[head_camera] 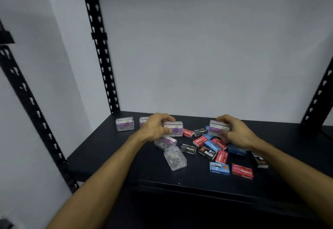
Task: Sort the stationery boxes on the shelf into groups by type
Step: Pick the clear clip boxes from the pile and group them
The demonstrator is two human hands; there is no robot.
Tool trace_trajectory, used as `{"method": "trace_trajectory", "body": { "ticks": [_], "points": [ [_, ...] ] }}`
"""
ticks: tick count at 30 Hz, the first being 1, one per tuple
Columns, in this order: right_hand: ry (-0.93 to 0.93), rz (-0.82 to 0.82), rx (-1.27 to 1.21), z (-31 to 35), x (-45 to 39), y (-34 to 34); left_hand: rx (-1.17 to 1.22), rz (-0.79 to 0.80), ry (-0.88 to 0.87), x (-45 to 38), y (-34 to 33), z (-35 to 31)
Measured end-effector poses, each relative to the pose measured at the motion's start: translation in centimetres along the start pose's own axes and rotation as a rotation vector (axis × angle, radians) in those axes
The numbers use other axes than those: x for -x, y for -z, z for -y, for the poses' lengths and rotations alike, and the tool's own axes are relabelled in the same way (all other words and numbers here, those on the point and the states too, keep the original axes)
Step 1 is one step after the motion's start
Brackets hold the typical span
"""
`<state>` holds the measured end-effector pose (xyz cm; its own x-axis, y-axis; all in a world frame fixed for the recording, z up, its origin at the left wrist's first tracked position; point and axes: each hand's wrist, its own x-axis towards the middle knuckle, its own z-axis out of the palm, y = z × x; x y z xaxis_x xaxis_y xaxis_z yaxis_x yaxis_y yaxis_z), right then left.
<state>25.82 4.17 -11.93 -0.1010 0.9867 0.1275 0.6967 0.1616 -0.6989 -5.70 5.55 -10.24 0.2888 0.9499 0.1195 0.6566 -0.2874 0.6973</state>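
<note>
My left hand (pixel 155 127) grips a clear paper clip box with a purple label (pixel 173 128) just above the dark shelf (pixel 108 154). My right hand (pixel 234 131) grips another clear paper clip box (pixel 219 127) over a heap of red, blue and black staples boxes (pixel 210 144). Two paper clip boxes stand at the back left, one in full view (pixel 125 123), the other (pixel 143 121) partly hidden by my left hand. Two more clear boxes lie below my left hand: one with a purple label (pixel 165 142), one on its back (pixel 175 158).
Loose staples boxes lie near the front right: a blue one (pixel 219 168), a red one (pixel 242 170) and a black one (pixel 259 159). Black slotted uprights (pixel 100 48) frame the shelf, and a white wall stands behind. The shelf's front edge (pixel 180 186) runs below the boxes.
</note>
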Motion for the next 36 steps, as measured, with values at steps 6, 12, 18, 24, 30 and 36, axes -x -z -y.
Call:
{"method": "trace_trajectory", "body": {
  "ticks": [6,12,18,24,30,36],
  "points": [
    [0.086,0.007,-0.001,3.3,-1.0,-3.1,-0.042,-0.021,0.051,2.5,3.5,3.0],
    [0.16,0.026,0.0,7.8,-2.5,-7.3,-0.051,-0.037,0.135,5.4,7.5,6.6],
    [0.232,0.154,-0.022,13.4,-4.4,-14.6,-0.01,-0.114,0.269,8.5,10.4,13.5],
    [0.209,0.171,0.007,13.2,-4.5,-16.7,0.025,-0.095,0.261,7.5,8.3,14.6],
    [0.256,0.195,0.017,15.0,-4.7,-17.8,0.032,-0.119,0.248,7.1,8.9,14.5],
    [0.248,0.244,0.008,15.3,-4.7,-18.1,0.005,-0.143,0.23,6.6,9.5,14.4]
  ]
}}
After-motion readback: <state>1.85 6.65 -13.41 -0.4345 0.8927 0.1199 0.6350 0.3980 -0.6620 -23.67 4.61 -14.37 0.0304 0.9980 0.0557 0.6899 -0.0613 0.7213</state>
